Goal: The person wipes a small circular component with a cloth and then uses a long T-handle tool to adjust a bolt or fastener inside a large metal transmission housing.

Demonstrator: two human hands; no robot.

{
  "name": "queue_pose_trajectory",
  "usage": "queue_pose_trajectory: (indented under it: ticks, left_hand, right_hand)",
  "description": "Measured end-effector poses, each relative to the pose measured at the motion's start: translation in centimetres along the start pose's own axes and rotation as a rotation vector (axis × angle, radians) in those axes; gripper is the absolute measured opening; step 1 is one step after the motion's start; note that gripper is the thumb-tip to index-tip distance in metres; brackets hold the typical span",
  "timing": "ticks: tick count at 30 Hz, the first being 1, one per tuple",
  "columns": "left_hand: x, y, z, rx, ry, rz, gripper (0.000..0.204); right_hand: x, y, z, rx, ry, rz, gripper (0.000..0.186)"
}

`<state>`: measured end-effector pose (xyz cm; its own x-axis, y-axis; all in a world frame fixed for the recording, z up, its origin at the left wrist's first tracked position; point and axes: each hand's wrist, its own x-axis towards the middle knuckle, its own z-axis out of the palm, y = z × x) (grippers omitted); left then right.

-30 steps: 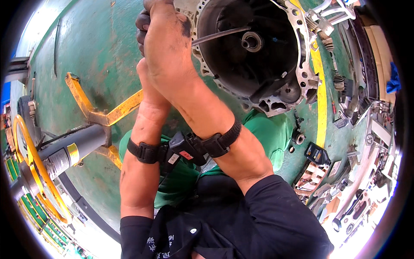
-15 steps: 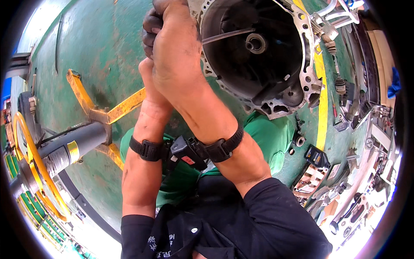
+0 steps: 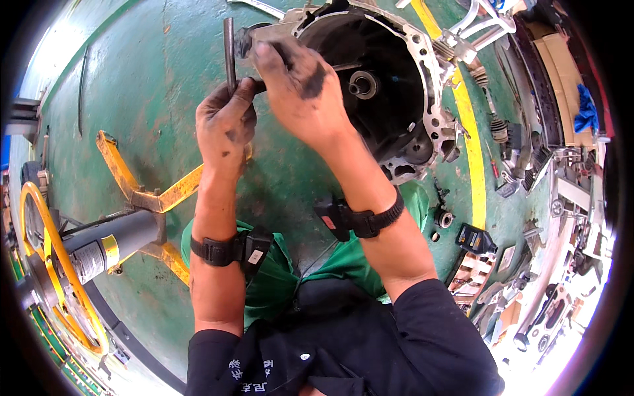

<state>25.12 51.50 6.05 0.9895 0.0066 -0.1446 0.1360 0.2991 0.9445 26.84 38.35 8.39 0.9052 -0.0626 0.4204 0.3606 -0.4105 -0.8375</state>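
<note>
My left hand (image 3: 226, 125) is closed round the lower end of a dark metal rod (image 3: 229, 49), which stands up above my thumb. My right hand (image 3: 307, 89), blackened with grease, is curled beside it, at the left rim of a large bell-shaped gearbox housing (image 3: 432, 99). What its fingers hold, if anything, is hidden. A short dark piece (image 3: 260, 86) shows between the two hands; I cannot tell what it belongs to. Inside the housing's dark hollow, a splined shaft (image 3: 362, 84) sticks out of a round collar.
On the left stands a grey cylinder (image 3: 112, 241) with yellow legs (image 3: 178, 191) and a yellow wheel (image 3: 39, 218). To the right lie a black bottle (image 3: 477, 239), a bearing-like ring (image 3: 445, 218), a drive shaft (image 3: 489, 99) and several metal parts beyond a yellow floor line (image 3: 470, 145).
My hands, overlapped at the top before, have come down and apart. The rod in my left hand now shows. The housing sits farther left and higher in the picture.
</note>
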Motion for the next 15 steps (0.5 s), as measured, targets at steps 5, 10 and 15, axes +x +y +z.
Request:
queue_pose_trajectory:
  ticks: [5, 10, 15]
  left_hand:
    - [-0.1, -0.1, 0.6, 0.105, 0.08, 0.147, 0.017]
    - [-0.4, -0.3, 0.6, 0.087, 0.0, 0.142, 0.022]
    - [-0.7, 0.0, 0.8, -0.137, 0.044, -0.069, 0.022]
  right_hand:
    - [-3.3, 3.5, -1.0, -0.313, 0.105, -0.204, 0.022]
    - [-3.8, 4.2, -1.4, -0.336, 0.004, -0.271, 0.026]
    - [-3.2, 4.8, -1.0, -0.403, -0.016, -0.25, 0.022]
